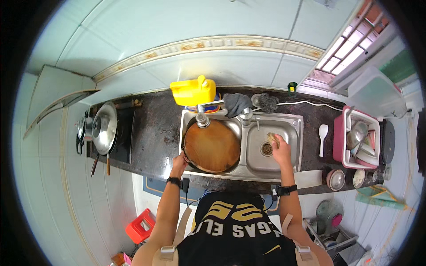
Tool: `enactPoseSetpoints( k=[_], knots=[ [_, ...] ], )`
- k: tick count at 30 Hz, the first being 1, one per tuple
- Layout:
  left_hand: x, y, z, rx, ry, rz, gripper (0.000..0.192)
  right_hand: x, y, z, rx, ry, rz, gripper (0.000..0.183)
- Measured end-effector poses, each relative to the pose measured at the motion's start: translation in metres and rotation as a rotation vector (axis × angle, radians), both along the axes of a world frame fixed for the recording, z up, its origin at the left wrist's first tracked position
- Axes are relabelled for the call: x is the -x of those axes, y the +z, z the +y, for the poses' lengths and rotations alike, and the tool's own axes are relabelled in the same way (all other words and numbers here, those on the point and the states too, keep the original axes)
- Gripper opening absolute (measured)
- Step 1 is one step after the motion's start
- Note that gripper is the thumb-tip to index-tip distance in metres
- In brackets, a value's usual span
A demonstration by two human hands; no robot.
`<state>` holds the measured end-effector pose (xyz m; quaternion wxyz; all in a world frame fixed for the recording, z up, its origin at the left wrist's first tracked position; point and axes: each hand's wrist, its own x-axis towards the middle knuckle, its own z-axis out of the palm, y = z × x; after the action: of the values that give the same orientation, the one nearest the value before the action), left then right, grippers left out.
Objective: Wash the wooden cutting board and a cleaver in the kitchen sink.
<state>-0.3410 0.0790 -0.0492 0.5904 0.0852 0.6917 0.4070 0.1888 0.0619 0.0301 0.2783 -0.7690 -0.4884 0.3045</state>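
A round wooden chopping board [212, 146] fills most of the left basin of the steel double sink [301, 123]. At the board's near left edge, my left hand [180, 162] grips the rim, its fingertips partly hidden. My right hand [283, 149] is over the right basin [263, 166] with a tan scrubbing pad [273, 139] in its fingers, beside the drain strainer [266, 149]. Above the board's far edge is the end of the chrome faucet [202, 119]. A dark grey cloth [237, 103] drapes over the faucet's arm.
Behind the sink stand a yellow jug [193, 92] and a dark fluffy scrubber [268, 103]. To the right are a white rice paddle [322, 139], a cleaver-like flat blade [308, 179], bowls [335, 180] and a pink dish basket [339, 139]. A lidded wok [105, 128] sits at left.
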Motion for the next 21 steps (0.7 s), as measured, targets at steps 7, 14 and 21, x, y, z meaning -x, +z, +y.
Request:
enactPoseSetpoints(
  k=[7, 14, 21],
  knots=[
    [-0.076, 0.096, -0.009, -0.094, -0.388, 0.215, 0.037, 0.018, -0.060, -0.010, 0.576, 0.190, 0.029, 0.035],
    [-0.093, 0.119, -0.001, -0.082, -0.346, 0.357, 0.035, -0.011, 0.017, -0.003, -0.151, -0.067, 0.093, 0.030],
    [-0.082, 0.169, 0.010, -0.202, -0.412, 0.480, 0.036, 0.001, -0.073, -0.018, 0.441, -0.349, 0.629, 0.032]
  ],
)
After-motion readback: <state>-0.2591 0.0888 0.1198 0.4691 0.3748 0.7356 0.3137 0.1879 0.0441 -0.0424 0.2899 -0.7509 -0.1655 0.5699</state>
